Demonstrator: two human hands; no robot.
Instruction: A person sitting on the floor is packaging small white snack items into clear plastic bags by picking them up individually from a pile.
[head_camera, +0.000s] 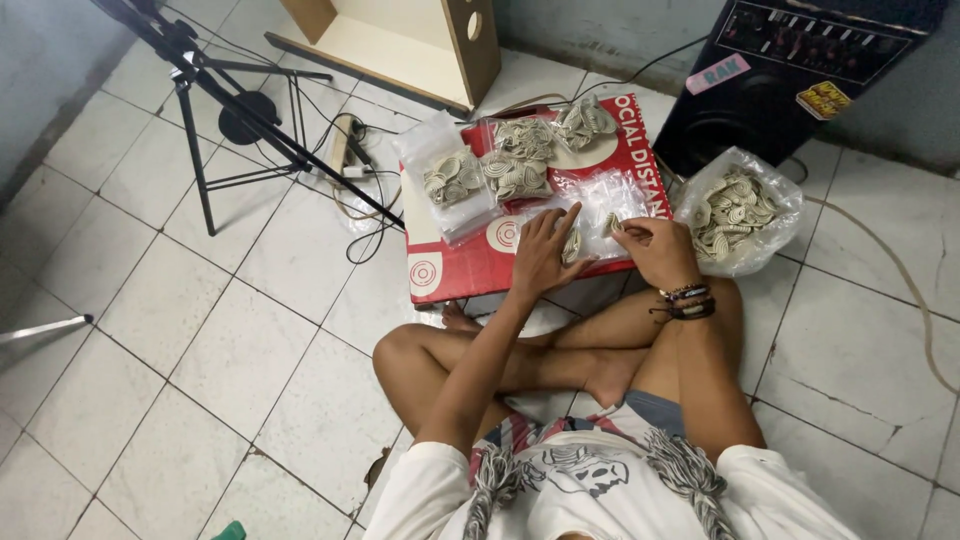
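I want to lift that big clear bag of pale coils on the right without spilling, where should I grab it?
Probably grip the big clear bag at its loose open rim, coming from above. It slumps on the floor tiles with its mouth facing up, so gathering the rim keeps the coils inside. The right hand is nearest.

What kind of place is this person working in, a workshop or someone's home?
Most likely a room in a home used for small packing work, not a proper workshop. The person sits cross-legged on a white tiled floor, using a red board as a work surface, with a large black speaker beside them.
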